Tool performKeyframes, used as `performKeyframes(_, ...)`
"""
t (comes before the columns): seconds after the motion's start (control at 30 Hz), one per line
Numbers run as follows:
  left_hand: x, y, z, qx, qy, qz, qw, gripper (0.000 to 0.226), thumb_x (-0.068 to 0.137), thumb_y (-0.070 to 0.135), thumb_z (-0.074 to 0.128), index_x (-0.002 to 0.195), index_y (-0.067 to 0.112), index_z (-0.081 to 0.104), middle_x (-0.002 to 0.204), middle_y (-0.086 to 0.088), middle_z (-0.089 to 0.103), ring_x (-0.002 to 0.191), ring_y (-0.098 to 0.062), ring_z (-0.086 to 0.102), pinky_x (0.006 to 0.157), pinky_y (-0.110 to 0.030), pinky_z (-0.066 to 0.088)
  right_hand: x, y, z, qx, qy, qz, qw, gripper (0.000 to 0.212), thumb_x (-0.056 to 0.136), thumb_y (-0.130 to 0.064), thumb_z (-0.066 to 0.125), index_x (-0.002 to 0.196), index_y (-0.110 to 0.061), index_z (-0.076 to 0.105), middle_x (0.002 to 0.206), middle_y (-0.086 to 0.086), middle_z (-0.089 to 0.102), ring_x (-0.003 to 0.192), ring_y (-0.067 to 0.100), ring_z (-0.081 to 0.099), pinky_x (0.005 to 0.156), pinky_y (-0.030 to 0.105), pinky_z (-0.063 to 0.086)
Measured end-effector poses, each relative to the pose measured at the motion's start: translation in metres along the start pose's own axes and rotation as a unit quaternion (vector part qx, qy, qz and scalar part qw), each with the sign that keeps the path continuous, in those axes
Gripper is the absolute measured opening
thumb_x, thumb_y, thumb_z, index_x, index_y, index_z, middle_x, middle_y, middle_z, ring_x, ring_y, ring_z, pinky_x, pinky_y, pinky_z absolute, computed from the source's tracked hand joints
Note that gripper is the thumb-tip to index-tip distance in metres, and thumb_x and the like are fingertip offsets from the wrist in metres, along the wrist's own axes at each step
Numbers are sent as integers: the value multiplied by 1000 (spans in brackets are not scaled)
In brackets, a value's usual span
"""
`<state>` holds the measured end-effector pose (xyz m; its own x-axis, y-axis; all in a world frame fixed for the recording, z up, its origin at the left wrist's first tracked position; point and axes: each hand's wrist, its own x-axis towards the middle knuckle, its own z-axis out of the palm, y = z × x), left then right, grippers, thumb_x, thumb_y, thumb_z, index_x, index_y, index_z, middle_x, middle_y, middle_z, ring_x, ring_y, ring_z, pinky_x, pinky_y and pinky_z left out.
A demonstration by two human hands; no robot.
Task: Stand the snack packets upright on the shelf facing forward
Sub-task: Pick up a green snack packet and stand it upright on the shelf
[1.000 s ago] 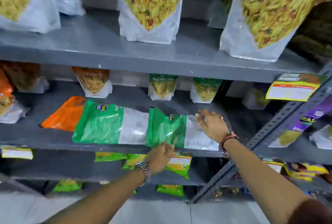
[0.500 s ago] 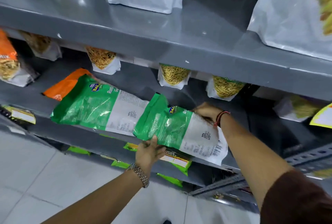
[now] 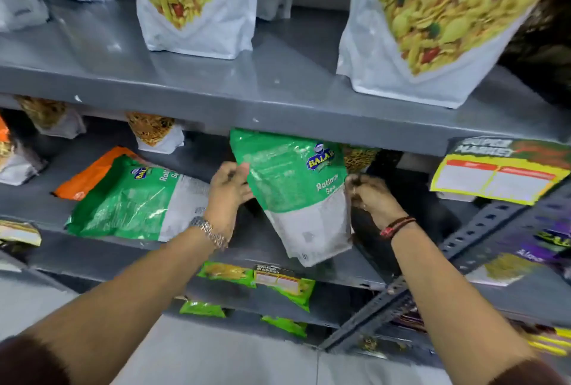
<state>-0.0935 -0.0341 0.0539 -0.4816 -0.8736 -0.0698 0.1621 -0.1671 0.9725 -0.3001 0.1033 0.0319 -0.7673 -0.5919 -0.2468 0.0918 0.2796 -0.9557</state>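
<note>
Our left fingers curl over the left edge of the green packet, and our right fingers pinch its right edge, so both hands grasp it. The fingertips behind the film are hidden, and motion blur smears most of the print. Our left hand sits knuckles up, wrist bent back above a metal watch; our right hand is turned thumb-side in, a red thread band at the wrist. Both forearms reach up from the bottom corners.

The packet stands nearly upright on the middle shelf, front toward us, its top tucked under the lip of the upper shelf and its white bottom tilted out over the front edge. A second green packet lies flat just to the left, resting on an orange packet. Bare shelf shows between the two green packets. To the right, the slotted upright is near our right wrist, with a price card above it.
</note>
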Motion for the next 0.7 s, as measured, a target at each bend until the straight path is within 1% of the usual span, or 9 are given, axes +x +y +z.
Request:
performKeyframes(0.1,21,19,13,36,-21,16,999,24,91,12,50,69,19,42,71,-3,50,62,-14,51,58,-20,55,-2,-1,3,72,35,-45,996,40,85,14,41,64,-18,51,70,-1,52,62,4,52,56,11,46)
performKeyframes(0.2,38,19,25,94,-45,48,993,25,92,9,48,69,18,42,74,-4,46,74,-20,48,70,-27,56,-2,14,8,104,50,-72,991,35,85,15,45,70,-15,52,77,4,54,76,12,51,80,27,43)
performKeyframes(0.33,46,10,33,132,-60,65,987,19,92,13,48,74,18,47,87,-14,53,90,-24,48,92,-46,46,-5,26,14,136,46,-62,988,26,90,9,44,78,-12,55,82,6,57,79,14,51,80,27,44)
performKeyframes(0.4,45,4,33,130,-35,65,989,6,92,15,48,89,11,51,98,-21,58,96,-27,54,101,-52,44,-3,25,17,171,47,-52,983,17,93,0,42,93,-2,59,91,10,58,84,18,54,88,35,45)
performKeyframes(0.47,38,-14,29,130,-3,28,991,25,93,23,46,107,2,49,113,-34,57,108,-43,55,103,-54,38,-1,24,17,230,55,-19,971,34,96,-12,39,120,10,48,101,14,57,85,22,56,90,38,47)
performKeyframes(0.5,30,-28,26,137,0,-12,991,33,94,29,42,110,1,48,117,-37,53,112,-47,51,104,-54,37,0,25,16,234,60,-8,970,40,97,-17,37,125,12,44,103,16,57,82,21,57,86,35,48)
performKeyframes(0.57,5,-58,22,142,-36,-110,983,29,94,39,36,99,14,51,107,-22,55,102,-33,54,102,-48,39,-2,29,15,203,68,-1,977,42,98,-22,35,119,10,50,101,15,59,74,17,61,79,32,50)
performKeyframes(0.63,-17,-81,23,150,-94,-171,969,22,93,45,36,86,28,49,85,5,49,77,-15,49,82,-36,45,-5,39,16,173,84,12,981,36,98,-25,36,103,0,61,94,10,63,61,10,65,76,35,52)
performKeyframes(0.7,-25,-90,31,137,-110,-195,965,21,92,46,36,87,31,50,79,11,46,72,-8,46,75,-31,42,-15,52,23,145,114,34,982,34,96,-27,40,102,-2,62,90,8,67,58,11,63,72,29,52)
